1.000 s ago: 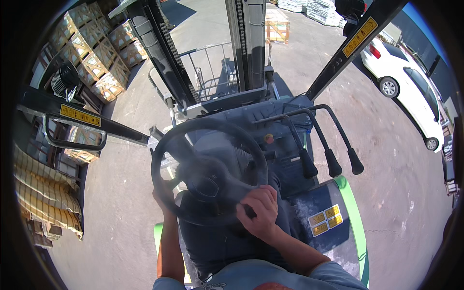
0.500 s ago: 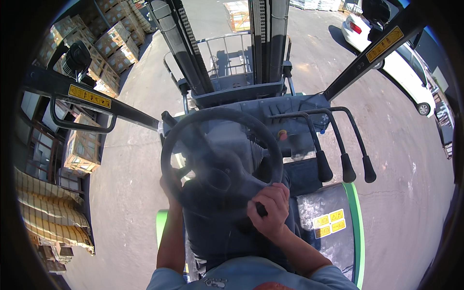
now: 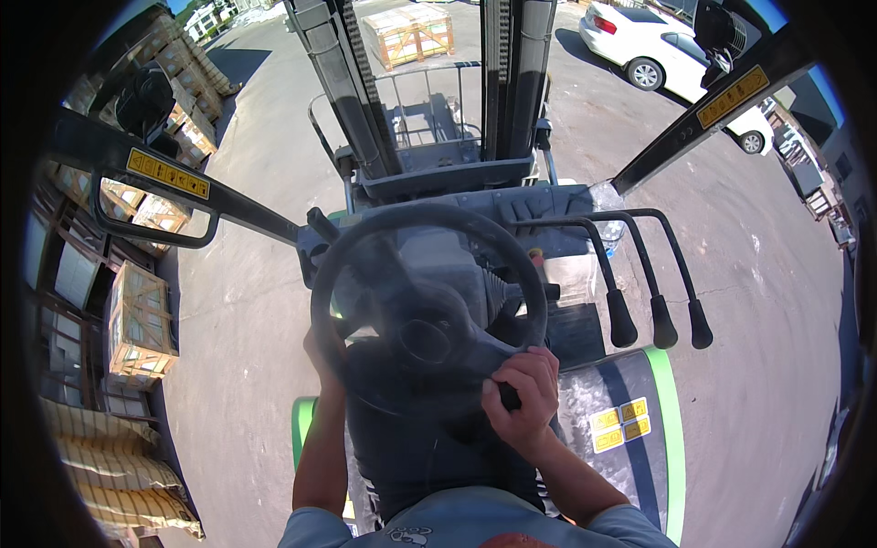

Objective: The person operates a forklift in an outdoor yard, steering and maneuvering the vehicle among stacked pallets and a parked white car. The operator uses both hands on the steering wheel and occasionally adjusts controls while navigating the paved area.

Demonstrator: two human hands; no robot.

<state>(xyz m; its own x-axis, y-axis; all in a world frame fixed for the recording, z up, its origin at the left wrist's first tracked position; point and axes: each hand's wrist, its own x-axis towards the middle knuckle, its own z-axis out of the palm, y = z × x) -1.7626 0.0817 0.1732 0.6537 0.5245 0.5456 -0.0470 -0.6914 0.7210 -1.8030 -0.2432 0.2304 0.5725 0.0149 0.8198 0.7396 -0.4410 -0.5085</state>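
In front of me is the black steering wheel point(image 3: 429, 216) of a forklift. My right hand point(image 3: 528, 395) is closed round the black spinner knob point(image 3: 509, 395) at the wheel's lower right. At the left side of the rim, my left hand point(image 3: 325, 349) grips the wheel, its fingers partly hidden by the rim. To the right of the wheel stand three black levers point(image 3: 622, 320) with dark grips, touched by neither hand. Beyond the dash rise the dark mast point(image 3: 364, 100) and a metal load guard point(image 3: 429, 100).
A wooden crate point(image 3: 408, 41) sits on the pavement beyond the mast. Ahead to the right is a parked white car point(image 3: 639, 36). Along the left are another crate point(image 3: 142, 315), stacked crates point(image 3: 187, 119) and yellowish striped covers point(image 3: 119, 457).
The surroundings have swung left in view: the white car and the far crate shifted left, while the near left crate came closer. Both hands stay on the wheel and knob; the right has moved slightly right.
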